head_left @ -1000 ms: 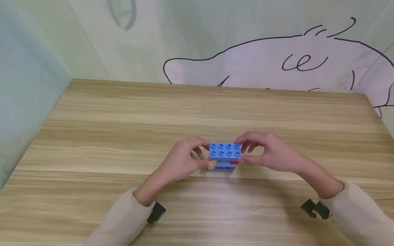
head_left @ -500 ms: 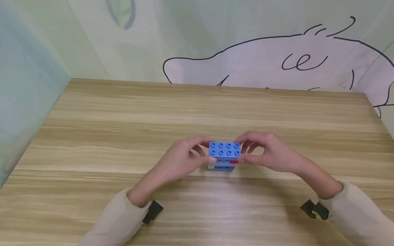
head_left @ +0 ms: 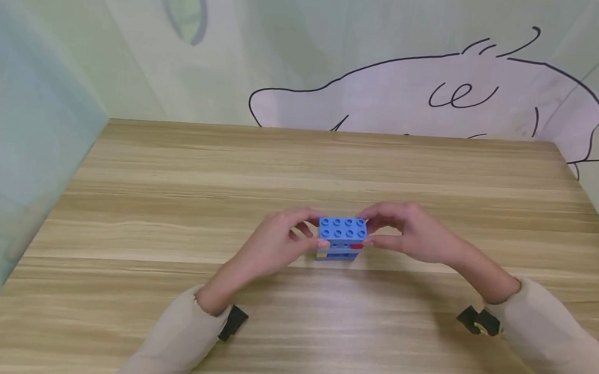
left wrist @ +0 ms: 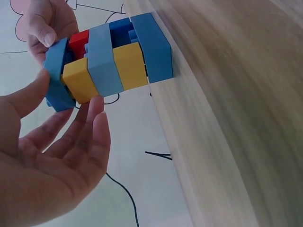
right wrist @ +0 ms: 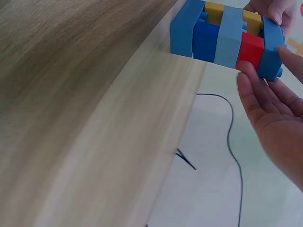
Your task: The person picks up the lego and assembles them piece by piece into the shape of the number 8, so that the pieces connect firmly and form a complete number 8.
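A stack of building bricks stands upright on the wooden table, its studded blue top brick [head_left: 343, 228] facing the head camera. My left hand [head_left: 274, 243] pinches the left end of that top brick, thumb in front and fingers behind. At the opposite end my right hand [head_left: 416, 233] grips it likewise. In the left wrist view a light blue brick [left wrist: 105, 61] lies mid-stack between two yellow bricks [left wrist: 131, 65], above a blue bottom brick [left wrist: 158, 52]. From the right wrist, a red brick [right wrist: 251, 48] and a dark blue brick [right wrist: 205, 41] show on the other end.
The wood-grain table [head_left: 175, 178] extends around the stack on all sides. Behind its far edge hangs a pale backdrop [head_left: 309, 43] with a line-drawn figure. Dark wrist devices [head_left: 480, 319] sit at both sleeves.
My left thumb has risen slightly along the stack's front to the top brick, and the left forearm has shifted a little left. The stack and right hand stay nearly in place.
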{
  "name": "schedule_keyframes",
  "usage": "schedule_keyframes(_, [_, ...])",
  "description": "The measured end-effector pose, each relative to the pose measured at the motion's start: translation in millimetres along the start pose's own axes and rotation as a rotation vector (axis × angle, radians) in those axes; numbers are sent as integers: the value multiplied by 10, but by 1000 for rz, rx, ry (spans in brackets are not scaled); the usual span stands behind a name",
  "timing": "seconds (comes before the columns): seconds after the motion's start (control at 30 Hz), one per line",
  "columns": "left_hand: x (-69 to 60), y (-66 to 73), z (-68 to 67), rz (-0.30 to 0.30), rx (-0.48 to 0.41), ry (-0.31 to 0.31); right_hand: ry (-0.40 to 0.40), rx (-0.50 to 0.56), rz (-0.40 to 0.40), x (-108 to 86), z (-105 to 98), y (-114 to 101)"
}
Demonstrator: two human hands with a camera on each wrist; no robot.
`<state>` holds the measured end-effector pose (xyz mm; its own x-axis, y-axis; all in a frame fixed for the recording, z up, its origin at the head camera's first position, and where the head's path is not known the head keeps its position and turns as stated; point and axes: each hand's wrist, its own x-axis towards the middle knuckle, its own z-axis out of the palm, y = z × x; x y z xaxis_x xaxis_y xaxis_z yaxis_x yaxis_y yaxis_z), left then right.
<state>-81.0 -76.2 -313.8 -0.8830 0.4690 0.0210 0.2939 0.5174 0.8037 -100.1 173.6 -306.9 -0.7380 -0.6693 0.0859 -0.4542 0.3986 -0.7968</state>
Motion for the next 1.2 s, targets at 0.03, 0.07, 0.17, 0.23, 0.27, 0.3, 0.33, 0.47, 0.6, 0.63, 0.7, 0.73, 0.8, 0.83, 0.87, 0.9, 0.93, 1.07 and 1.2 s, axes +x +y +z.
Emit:
schedule_keyframes(0.03, [5,-2,6,2,2,-1,3,6,2,-5,5,9])
schedule_keyframes(0.07, [7,-1,10,1,6,-1,6,10,4,-10,9,19])
schedule_keyframes(0.17, [12,-1,17,-7,16,-1,18,7,6,-21,27,56])
schedule_keyframes(0.23, [11,-4,19,-7,19,0,29,-3,4,-28,34,67])
schedule_keyframes(0.27, [8,-2,18,-7,21,2,34,-7,-1,-30,37,67])
schedule_keyframes(0.3, [7,-3,20,-5,22,3,39,-10,-6,-31,41,66])
schedule_keyframes(0.33, [6,-3,22,-4,23,5,44,-15,-11,-34,45,68])
schedule_keyframes(0.47, [0,-23,45,6,24,21,61,-39,-31,-46,60,56])
schedule_keyframes(0.6, [-21,-39,71,22,26,42,72,-72,-38,-61,73,46])
schedule_keyframes(0.63, [-26,-40,75,25,27,46,74,-79,-39,-63,75,43])
schedule_keyframes(0.7, [-37,-41,79,30,31,51,76,-88,-41,-67,77,43])
schedule_keyframes(0.73, [-39,-41,81,31,34,51,77,-91,-44,-67,78,49])
schedule_keyframes(0.8, [-40,-40,84,33,35,53,77,-95,-44,-65,80,56])
schedule_keyframes(0.83, [-41,-38,85,32,34,54,76,-98,-41,-66,80,58])
schedule_keyframes(0.87, [-42,-36,86,30,33,55,75,-101,-38,-68,82,63])
schedule_keyframes(0.9, [-42,-33,89,27,30,55,73,-102,-36,-68,84,67])
schedule_keyframes(0.93, [-42,-30,91,23,26,56,72,-105,-33,-71,85,71])
schedule_keyframes(1.07, [-46,-20,100,12,19,58,75,-105,-28,-76,89,69])
schedule_keyframes(1.2, [-46,-15,101,18,23,60,80,-98,-31,-79,92,63])
